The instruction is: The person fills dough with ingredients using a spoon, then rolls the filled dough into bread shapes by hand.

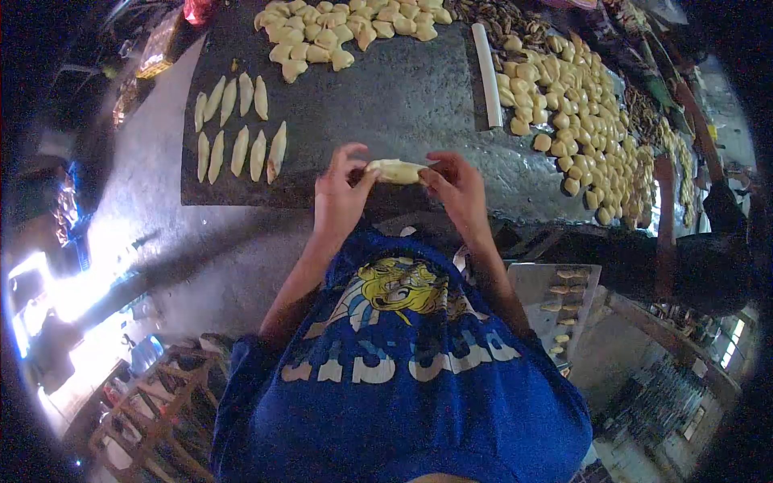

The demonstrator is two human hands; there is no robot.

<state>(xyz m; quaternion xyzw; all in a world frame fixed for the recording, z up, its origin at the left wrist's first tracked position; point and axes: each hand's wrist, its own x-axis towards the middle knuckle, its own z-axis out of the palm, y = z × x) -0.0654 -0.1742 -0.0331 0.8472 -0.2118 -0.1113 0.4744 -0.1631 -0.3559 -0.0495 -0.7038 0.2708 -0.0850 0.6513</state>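
Note:
A pale elongated piece of dough point(396, 171) is stretched sideways between my two hands, close to the front edge of the dark work table point(386, 105). Its left end is pinched by the fingers of my left hand point(345, 183). The right end sits between the thumb and fingers of my right hand point(456, 189). Left of my hands, two rows of long, pointed dough pieces point(241, 150) lie on the table. Flattened dough pieces point(326, 36) are clustered at the back.
A white rod point(486, 76) lies right of centre. Beyond it spread many rounded dough pieces point(592, 133) and dark filling strips point(503, 18). A tray point(523, 286) with dough pieces is at lower right, below the table. Another person's arm point(665, 217) shows at the right.

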